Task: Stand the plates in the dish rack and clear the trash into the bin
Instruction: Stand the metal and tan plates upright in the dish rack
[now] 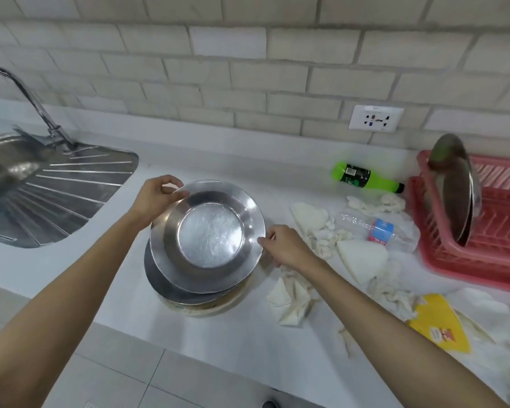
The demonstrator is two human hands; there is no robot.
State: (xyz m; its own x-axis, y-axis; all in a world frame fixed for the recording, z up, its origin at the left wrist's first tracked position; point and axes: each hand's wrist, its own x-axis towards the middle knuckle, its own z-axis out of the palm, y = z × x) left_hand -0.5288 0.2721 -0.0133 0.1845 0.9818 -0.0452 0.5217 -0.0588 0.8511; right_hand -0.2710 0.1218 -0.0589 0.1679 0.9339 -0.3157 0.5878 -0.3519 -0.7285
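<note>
I have both hands on the top plate (208,234): my left hand (156,198) curls over its far-left rim, my right hand (286,245) pinches the right rim, so they grip opposite sides of the disc. It lies flat, well upward, on a stack of plates (159,278) near the front of the white counter (248,334); whether it has cleared the plate beneath I cannot quite tell. The pink slatted plastic dish rack (483,260) sits well off to my right, right hand nearer, with crumpled tissues (292,295), a clear plastic bottle (377,229) and a green bottle (365,175) strewn between. One steel plate (457,195) stands on edge there. Mine is round, so it has no long axis; the move turns on tipping it from flat to upright. It is scuffed steel, slick, thin-rimmed and shallow
</note>
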